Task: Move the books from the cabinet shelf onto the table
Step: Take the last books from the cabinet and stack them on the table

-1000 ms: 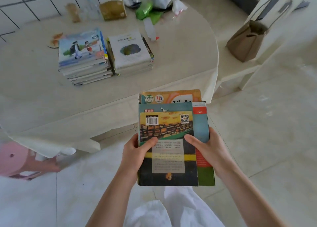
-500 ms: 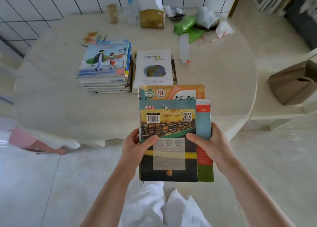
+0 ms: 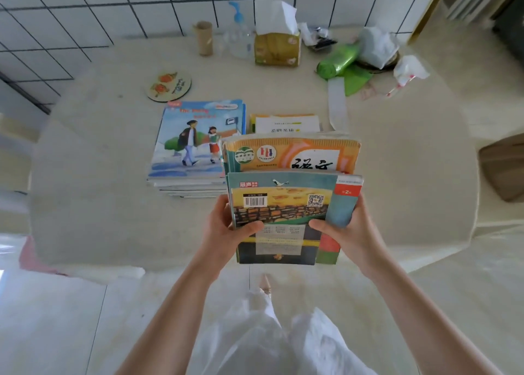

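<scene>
1. The left hand [image 3: 226, 230] and right hand [image 3: 351, 230] each clasped a side of a bundle of paperback books [image 3: 286, 218] at the centre of the frame, thumbs lying over the top cover and fingers hidden beneath.
2. The bundle hung in the air above the near edge of the table [image 3: 113, 190], not yet set down; this load seemed close to delivery.
3. Two stacks already lay on the table just beyond the bundle: one topped by an illustrated book [image 3: 195, 142] of two walking figures, and beside it, to the right, one topped by a white-covered book [image 3: 286, 124], so part of the job looked done.
4. The cabinet shelf was out of view, so what remained there could not be judged.
5. The covers looked thin, glossy and slightly bowed, the top one carrying a barcode; the page edges looked soft.
6. The round table was pale and matt, probably cloth-covered.
</scene>
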The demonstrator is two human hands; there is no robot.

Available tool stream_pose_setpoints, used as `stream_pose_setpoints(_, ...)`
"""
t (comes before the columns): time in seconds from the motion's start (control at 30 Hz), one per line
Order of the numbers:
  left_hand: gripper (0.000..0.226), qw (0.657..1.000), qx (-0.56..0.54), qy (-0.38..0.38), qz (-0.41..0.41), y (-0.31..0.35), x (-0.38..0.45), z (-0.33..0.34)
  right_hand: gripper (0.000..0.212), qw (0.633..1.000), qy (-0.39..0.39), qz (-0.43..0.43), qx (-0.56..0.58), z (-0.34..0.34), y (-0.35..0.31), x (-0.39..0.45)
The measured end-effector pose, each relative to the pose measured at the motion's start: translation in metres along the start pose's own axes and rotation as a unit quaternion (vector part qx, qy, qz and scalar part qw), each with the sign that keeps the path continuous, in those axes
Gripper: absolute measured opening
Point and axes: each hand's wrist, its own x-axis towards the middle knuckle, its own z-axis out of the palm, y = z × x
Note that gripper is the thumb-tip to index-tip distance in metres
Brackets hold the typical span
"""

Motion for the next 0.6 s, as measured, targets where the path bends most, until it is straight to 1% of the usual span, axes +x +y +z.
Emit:
stream_pose_setpoints(0.1, 0.062, 0.999, 0.008, -0.001, 0.035, -0.001, 0.024, -0.014, 0.069, 0.999, 0.015, -0.028, 0.004, 0.013, 0.003, 0.014)
stream_pose_setpoints(0.2, 0.065, 0.997, 0.038, 0.011, 0.067, -0.009, 0.037, -0.021, 0.072, 0.998, 0.029, -0.055, 0.009, 0.019, 0.009, 0.020)
stream_pose_setpoints(0.33, 0.077, 0.995, 0.053, 0.028, 0.077, -0.025, 0.041, -0.024, 0.074, 0.995, 0.026, -0.086, 0.030, 0.022, 0.014, 0.025)
stream_pose_setpoints(0.37, 0.076, 0.995, 0.061, 0.030, 0.077, -0.028, 0.041, -0.022, 0.073, 0.995, 0.027, -0.085, 0.033, 0.021, 0.017, 0.025)
stream_pose_setpoints(0.47, 0.064, 0.994, 0.083, 0.031, 0.065, -0.040, 0.039, -0.019, 0.074, 0.997, 0.022, -0.078, 0.016, 0.021, 0.030, 0.023)
stream_pose_setpoints(0.53, 0.061, 0.993, 0.090, 0.037, 0.064, -0.047, 0.036, -0.018, 0.072, 0.997, 0.011, -0.071, 0.003, 0.020, 0.034, 0.020)
stream_pose_setpoints(0.6, 0.058, 0.993, 0.095, 0.041, 0.058, -0.054, 0.035, -0.019, 0.074, 0.997, 0.005, -0.068, -0.023, 0.018, 0.036, 0.022)
